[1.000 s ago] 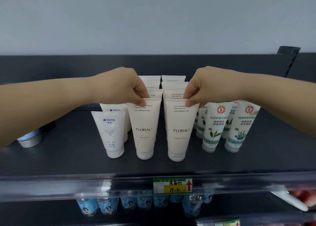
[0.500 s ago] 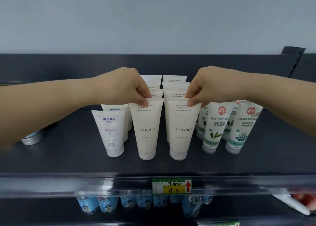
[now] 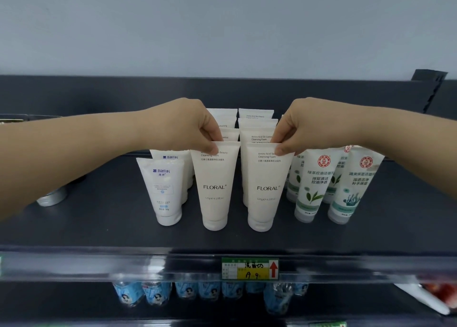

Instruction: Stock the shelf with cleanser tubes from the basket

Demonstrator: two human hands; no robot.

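Two cream FLORAL cleanser tubes stand cap-down at the front of the dark shelf [image 3: 99, 227]. My left hand [image 3: 183, 126] pinches the top edge of the left FLORAL tube [image 3: 214, 185]. My right hand [image 3: 304, 126] pinches the top edge of the right FLORAL tube [image 3: 265, 188]. Behind them stand two rows of more cream tubes [image 3: 256, 124]. The basket is out of view.
White Manting tubes [image 3: 164, 190] stand left of the FLORAL pair, green-and-white tubes [image 3: 314, 185] to the right. A small round tin [image 3: 53, 197] sits far left. A price tag [image 3: 249, 268] hangs on the shelf's front rail, with blue-labelled bottles [image 3: 158, 293] on the shelf below.
Both front tubes have been straightened a little and stand slightly further apart; my hands keep their pinch on the top edges.
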